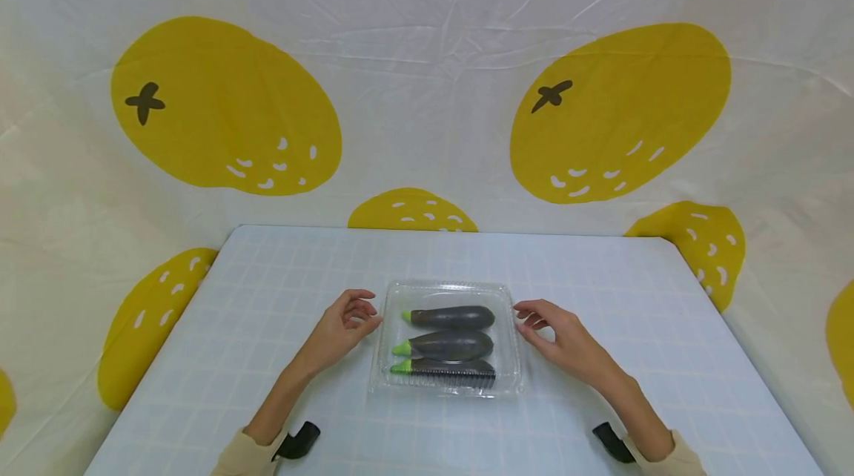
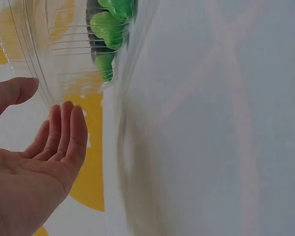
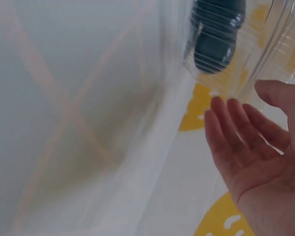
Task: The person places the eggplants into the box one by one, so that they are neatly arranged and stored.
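Observation:
A clear plastic clamshell box [image 1: 440, 292] rests on the table with 3 dark eggplants lying side by side inside, green stem ends toward the left. The back eggplant [image 1: 460, 316] and middle eggplant [image 1: 457, 345] show plainly; ribbed plastic overlaps the front eggplant [image 1: 454, 368]. At the box's left edge is my left hand [image 1: 345, 328], fingers loosely bent, thumb and fingertips right by the rim. My right hand [image 1: 557, 329] mirrors it at the right edge. Both wrist views show relaxed fingers with thumb apart, beside the box's ribbed wall [image 2: 64, 44].
A pale checked cloth covers the table [image 1: 447, 439], whose far edge meets a white curtain [image 1: 427, 113] printed with large yellow fruit shapes. Black wrist straps [image 1: 298, 442] sit by the cuffs of both beige sleeves.

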Available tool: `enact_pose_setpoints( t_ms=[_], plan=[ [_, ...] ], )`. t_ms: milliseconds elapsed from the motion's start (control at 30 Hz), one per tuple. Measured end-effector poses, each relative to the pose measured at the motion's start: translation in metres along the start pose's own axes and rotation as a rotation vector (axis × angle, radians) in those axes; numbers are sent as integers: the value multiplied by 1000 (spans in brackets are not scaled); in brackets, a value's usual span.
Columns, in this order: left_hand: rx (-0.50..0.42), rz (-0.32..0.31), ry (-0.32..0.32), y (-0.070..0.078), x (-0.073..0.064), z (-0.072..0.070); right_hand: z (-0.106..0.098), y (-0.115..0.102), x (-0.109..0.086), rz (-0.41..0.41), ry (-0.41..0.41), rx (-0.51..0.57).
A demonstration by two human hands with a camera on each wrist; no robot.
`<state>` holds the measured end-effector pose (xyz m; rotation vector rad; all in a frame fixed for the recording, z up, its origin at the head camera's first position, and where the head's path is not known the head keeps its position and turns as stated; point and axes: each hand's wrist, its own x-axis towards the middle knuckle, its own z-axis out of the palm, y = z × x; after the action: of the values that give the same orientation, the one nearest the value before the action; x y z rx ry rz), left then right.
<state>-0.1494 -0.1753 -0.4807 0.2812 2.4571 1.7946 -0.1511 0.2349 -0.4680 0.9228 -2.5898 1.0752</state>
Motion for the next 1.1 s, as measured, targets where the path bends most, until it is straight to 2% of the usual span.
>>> enact_pose_setpoints(
  t_ms=[167, 300, 433, 567, 867, 1100],
  plan=[
    [36, -17, -28, 0, -6, -1, -4, -7, -5, 118, -90, 22],
    [70, -10, -89, 0, -12, -5, -9, -12, -11, 178, -148, 18],
    [83, -12, -192, -1, -15, -9, -13, -17, -16, 205, -214, 71],
    [69, -11, -311, -3, -18, -13, -16, -17, -21, 240, -285, 176],
    [-67, 2, -521, -10, -21, -16, -16, -15, -29, 243, -404, 367],
    [-183, 59, -720, -15, -24, -15, -18, -16, -32, 295, -525, 574]
  ],
)
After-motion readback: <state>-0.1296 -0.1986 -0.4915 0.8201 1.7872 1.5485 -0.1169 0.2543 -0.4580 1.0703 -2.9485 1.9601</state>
